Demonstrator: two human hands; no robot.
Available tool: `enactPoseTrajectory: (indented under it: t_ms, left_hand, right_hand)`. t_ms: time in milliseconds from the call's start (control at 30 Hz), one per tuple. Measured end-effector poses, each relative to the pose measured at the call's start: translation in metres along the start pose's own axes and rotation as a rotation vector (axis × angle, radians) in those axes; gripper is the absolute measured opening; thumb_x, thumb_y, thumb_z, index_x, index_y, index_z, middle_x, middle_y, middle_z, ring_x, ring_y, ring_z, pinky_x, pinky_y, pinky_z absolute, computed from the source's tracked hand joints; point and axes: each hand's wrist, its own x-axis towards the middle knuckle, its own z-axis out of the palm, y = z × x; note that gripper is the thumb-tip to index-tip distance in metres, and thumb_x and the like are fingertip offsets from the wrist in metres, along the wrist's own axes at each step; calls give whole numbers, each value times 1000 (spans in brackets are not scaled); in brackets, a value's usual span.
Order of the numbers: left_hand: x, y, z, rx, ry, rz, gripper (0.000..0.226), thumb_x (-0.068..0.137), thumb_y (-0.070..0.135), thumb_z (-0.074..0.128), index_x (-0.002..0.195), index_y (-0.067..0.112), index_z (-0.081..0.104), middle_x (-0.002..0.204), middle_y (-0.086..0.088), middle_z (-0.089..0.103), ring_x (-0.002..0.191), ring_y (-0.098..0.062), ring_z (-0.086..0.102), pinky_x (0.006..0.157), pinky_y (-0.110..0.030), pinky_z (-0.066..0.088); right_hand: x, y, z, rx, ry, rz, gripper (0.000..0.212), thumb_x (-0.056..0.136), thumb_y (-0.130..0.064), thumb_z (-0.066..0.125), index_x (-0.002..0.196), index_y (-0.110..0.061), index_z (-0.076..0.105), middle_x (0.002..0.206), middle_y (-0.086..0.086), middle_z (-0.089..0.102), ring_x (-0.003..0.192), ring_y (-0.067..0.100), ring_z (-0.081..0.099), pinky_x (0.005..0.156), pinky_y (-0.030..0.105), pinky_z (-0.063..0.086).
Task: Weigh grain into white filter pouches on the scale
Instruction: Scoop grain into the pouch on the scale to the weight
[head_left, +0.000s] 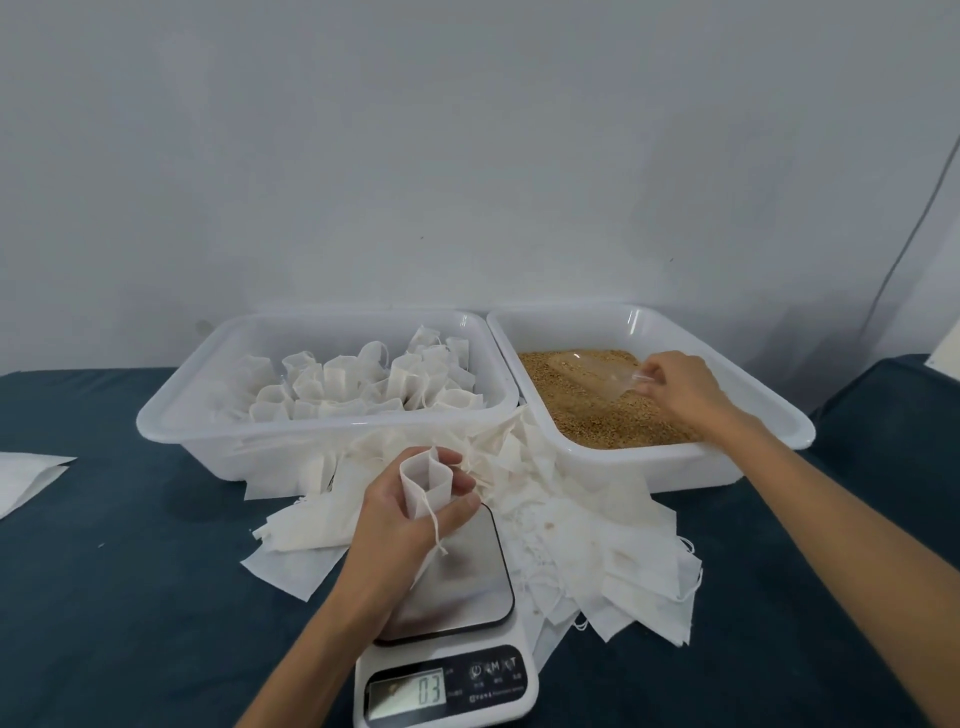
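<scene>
My left hand (402, 525) holds a white filter pouch (423, 483) upright with its mouth spread open, just above the steel plate of the scale (457, 582). A drawstring hangs from the pouch over my thumb. The scale's display (408, 692) reads 03. My right hand (678, 389) grips the handle of a clear plastic scoop (597, 374) that lies in the brown grain (587, 410) inside the right white tub (779, 415).
The left white tub (171, 415) holds several filled pouches standing upright. A heap of flat empty pouches (597, 540) spreads around the scale on the dark blue table. A white sheet (26, 475) lies at the left edge. The wall is close behind the tubs.
</scene>
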Motion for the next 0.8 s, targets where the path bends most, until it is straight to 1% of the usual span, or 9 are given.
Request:
enactPoseTrajectory:
  t_ms: [67, 133, 200, 267, 367, 567, 700, 733, 800]
  left_hand:
    - [0, 0, 1, 16, -8, -4, 33, 84, -4, 82, 109, 11, 68, 93, -8, 75, 92, -18, 73, 82, -22, 56]
    - [-1, 2, 2, 17, -9, -3, 35, 81, 1, 85, 110, 11, 68, 95, -9, 75, 93, -19, 73, 83, -25, 56]
    - [-1, 4, 3, 23, 2, 4, 37, 76, 12, 84, 109, 10, 68, 97, -9, 75, 93, -19, 72, 84, -27, 56]
    - [-2, 5, 3, 32, 4, 4, 38, 75, 15, 82, 109, 10, 68, 98, -7, 74, 94, -19, 72, 85, -30, 56]
    - [-3, 4, 3, 49, 4, 7, 41, 75, 16, 82, 112, 9, 67, 95, -4, 74, 94, -19, 71, 87, -33, 56]
    - [-3, 1, 2, 110, -7, 6, 41, 75, 19, 83, 112, 11, 66, 95, -3, 76, 100, -30, 71, 92, -41, 57]
    - [-3, 1, 2, 149, -14, 2, 37, 76, 22, 83, 108, 13, 67, 96, 1, 76, 100, -28, 71, 96, -48, 56]
    - [-3, 1, 2, 166, -17, -1, 35, 76, 23, 84, 106, 14, 67, 96, 1, 76, 99, -26, 71, 96, -49, 56]
    - [-4, 0, 3, 189, -22, -10, 31, 77, 24, 84, 102, 17, 67, 98, 2, 76, 99, -23, 72, 96, -51, 55]
  right_hand:
    - [-10, -4, -5, 56, -4, -75, 22, 94, -15, 69, 115, -9, 68, 118, 9, 69, 110, 25, 63, 102, 43, 49]
    - [-22, -13, -12, 131, -5, -163, 19, 94, -14, 69, 113, -12, 69, 118, 3, 70, 112, 20, 64, 100, 34, 46]
    - [-37, -25, -19, 202, -30, -253, 15, 93, -12, 70, 102, -24, 71, 109, -8, 71, 106, 7, 64, 94, 22, 42]
    - [-52, -38, -28, 240, -55, -336, 23, 92, -11, 70, 96, -33, 68, 101, -22, 67, 95, -13, 60, 84, 7, 38]
    - [-74, -57, -37, 284, -92, -437, 20, 93, -9, 69, 106, -24, 70, 104, -20, 69, 95, -21, 59, 80, -1, 38]
    - [-101, -83, -52, 269, -177, -569, 24, 93, -7, 69, 115, -17, 71, 111, -16, 71, 107, -14, 60, 91, 7, 44]
    - [-107, -89, -58, 202, -160, -664, 27, 92, -4, 70, 114, -18, 71, 105, -26, 64, 100, -28, 52, 93, -1, 33]
    - [-107, -90, -59, 171, -164, -680, 26, 92, -6, 70, 114, -21, 70, 106, -27, 64, 100, -27, 51, 104, 5, 28]
    - [-106, -90, -63, 91, -166, -690, 25, 93, -14, 69, 116, -25, 70, 111, -25, 65, 105, -19, 53, 122, 31, 16]
